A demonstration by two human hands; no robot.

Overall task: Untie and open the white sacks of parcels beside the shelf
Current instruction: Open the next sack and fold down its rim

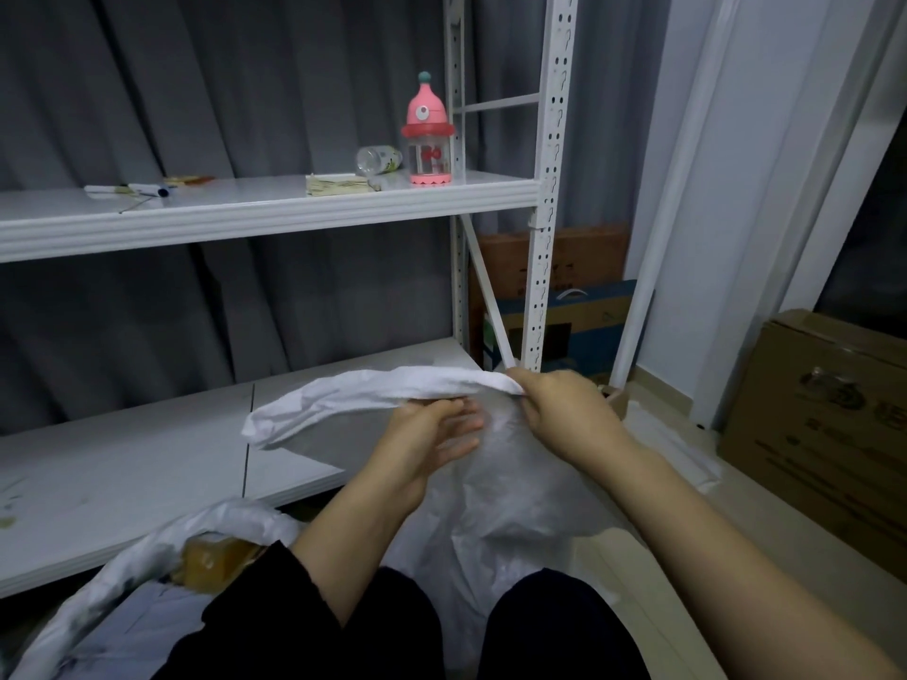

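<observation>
Two white sacks before me: my right hand (554, 409) grips the twisted neck of the middle sack (515, 498), my left hand (432, 444) straight-fingered and empty beneath, while the left sack (147, 557) gapes.

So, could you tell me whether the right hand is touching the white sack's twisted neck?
Touching. The head view shows the right hand curled round the end of the twisted neck, gripping it.

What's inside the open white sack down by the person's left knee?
Inside the open sack you can see a brown taped parcel and a pale blue package. Anything deeper is hidden under them, the sack's rolled rim and the person's leg.
</observation>
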